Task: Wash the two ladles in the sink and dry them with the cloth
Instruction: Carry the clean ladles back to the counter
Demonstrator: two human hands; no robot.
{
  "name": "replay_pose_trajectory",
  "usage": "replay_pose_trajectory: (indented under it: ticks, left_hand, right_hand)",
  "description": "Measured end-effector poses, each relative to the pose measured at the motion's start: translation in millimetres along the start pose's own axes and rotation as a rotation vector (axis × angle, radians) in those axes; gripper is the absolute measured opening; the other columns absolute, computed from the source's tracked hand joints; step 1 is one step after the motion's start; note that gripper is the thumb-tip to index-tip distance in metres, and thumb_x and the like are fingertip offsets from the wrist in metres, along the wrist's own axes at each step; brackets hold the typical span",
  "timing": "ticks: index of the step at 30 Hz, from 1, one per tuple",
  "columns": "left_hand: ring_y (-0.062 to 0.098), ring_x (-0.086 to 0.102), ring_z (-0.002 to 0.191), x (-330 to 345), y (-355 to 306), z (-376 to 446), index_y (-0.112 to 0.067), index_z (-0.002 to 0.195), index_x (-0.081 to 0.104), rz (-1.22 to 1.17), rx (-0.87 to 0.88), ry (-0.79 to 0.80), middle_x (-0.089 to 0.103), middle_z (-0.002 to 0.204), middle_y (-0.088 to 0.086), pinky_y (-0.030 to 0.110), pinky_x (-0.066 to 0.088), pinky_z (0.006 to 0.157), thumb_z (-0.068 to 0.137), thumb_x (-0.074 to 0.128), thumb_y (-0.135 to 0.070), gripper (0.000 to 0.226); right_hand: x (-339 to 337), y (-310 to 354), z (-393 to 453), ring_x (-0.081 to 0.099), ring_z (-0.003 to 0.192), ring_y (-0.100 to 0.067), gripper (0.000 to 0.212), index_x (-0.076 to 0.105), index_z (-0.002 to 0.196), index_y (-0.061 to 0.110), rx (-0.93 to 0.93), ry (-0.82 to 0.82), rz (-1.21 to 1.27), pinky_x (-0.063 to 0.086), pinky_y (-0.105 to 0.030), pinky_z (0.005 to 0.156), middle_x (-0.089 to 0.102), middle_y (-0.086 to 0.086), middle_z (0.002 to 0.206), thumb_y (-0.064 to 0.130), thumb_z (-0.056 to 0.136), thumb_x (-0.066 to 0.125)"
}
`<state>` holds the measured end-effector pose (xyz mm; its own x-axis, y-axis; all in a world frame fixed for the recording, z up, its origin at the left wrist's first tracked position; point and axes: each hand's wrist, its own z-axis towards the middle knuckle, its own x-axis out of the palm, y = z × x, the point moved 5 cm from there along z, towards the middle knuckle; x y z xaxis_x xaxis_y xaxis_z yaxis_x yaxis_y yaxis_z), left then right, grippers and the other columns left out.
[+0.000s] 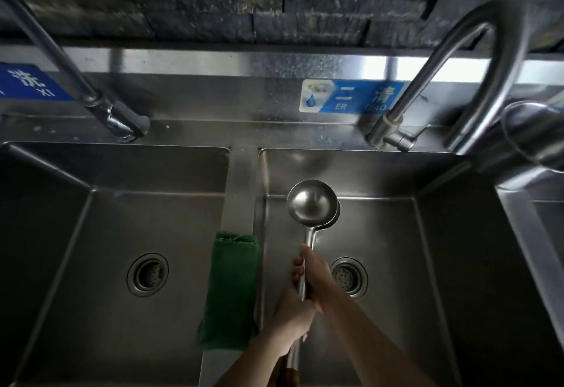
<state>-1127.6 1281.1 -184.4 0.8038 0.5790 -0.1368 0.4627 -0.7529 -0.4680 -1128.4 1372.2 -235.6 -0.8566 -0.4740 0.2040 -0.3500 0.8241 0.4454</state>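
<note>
You've got both hands on the ladle handles over the right basin [427, 234]. Your right hand [314, 273] is wrapped round the steel handle further up, and your left hand [293, 316] grips it nearer to you, just below the right. The 2 ladles are stacked: the top ladle [311, 203] has its bowl facing up near the far wall of the basin, and the second ladle [335, 219] only peeks out as a rim behind and right of it. The green cloth [232, 289] is draped over the divider between the 2 basins, just left of your hands. The right faucet [476, 51] arches over the far right; the left faucet [76, 78] sits behind the left basin [76, 234].
</note>
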Motion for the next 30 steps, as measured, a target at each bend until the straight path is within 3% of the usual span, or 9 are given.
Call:
replay_pose_trajectory:
  ticks: [5, 12, 19, 23, 30]
  left_hand:
    - [0.006, 0.041, 0.040, 9.8, -21.9, -38.2, -0.013, 0.098, 0.061, 0.081, 0.135, 0.084, 0.051, 0.063, -0.003, 0.024, 0.037, 0.040, 0.097, 0.050, -0.019, 0.013]
    - [0.006, 0.040, 0.039, 15.7, -35.3, -95.5, -0.012, 0.088, 0.060, 0.240, 0.298, 0.252, 0.048, 0.058, -0.005, 0.023, 0.037, 0.040, 0.098, 0.049, -0.025, 0.019]
    - [0.011, 0.039, 0.040, 15.5, -38.8, -166.0, -0.019, 0.079, 0.052, 0.262, 0.473, 0.358, 0.045, 0.057, 0.000, 0.025, 0.032, 0.040, 0.086, 0.045, -0.014, 0.011]
    - [0.012, 0.036, 0.037, 20.1, -40.8, -202.4, -0.014, 0.091, 0.051, 0.305, 0.551, 0.426, 0.042, 0.058, 0.003, 0.024, 0.030, 0.038, 0.082, 0.038, -0.012, 0.016]
    - [0.012, 0.040, 0.037, 26.4, -37.3, -268.7, -0.021, 0.072, 0.052, 0.349, 0.726, 0.501, 0.045, 0.050, -0.003, 0.025, 0.032, 0.040, 0.089, 0.042, -0.013, 0.021]
  right_hand:
    - [-13.2, 29.3, -52.5, 0.037, 0.037, -0.013, 0.040, 0.045, 0.065, 0.019, -0.109, -0.047, -0.001, 0.035, -0.022, 0.038, 0.037, 0.003, 0.047, 0.036, 0.101, 0.052]
    - [-33.2, 41.9, -115.3, 0.038, 0.037, -0.016, 0.043, 0.047, 0.062, 0.017, -0.274, -0.171, 0.077, 0.038, -0.024, 0.040, 0.040, 0.002, 0.046, 0.035, 0.099, 0.058]
    - [-44.4, 42.1, -194.2, 0.038, 0.036, -0.016, 0.037, 0.048, 0.067, 0.012, -0.428, -0.279, 0.206, 0.038, -0.025, 0.041, 0.040, -0.001, 0.048, 0.027, 0.099, 0.059]
    - [-48.2, 51.4, -251.9, 0.038, 0.039, -0.014, 0.035, 0.046, 0.068, 0.014, -0.546, -0.349, 0.223, 0.036, -0.023, 0.038, 0.041, 0.001, 0.047, 0.025, 0.100, 0.055]
    - [-61.3, 49.3, -347.5, 0.041, 0.039, -0.014, 0.038, 0.050, 0.064, 0.013, -0.709, -0.486, 0.180, 0.037, -0.026, 0.043, 0.045, 0.000, 0.048, 0.028, 0.099, 0.057]
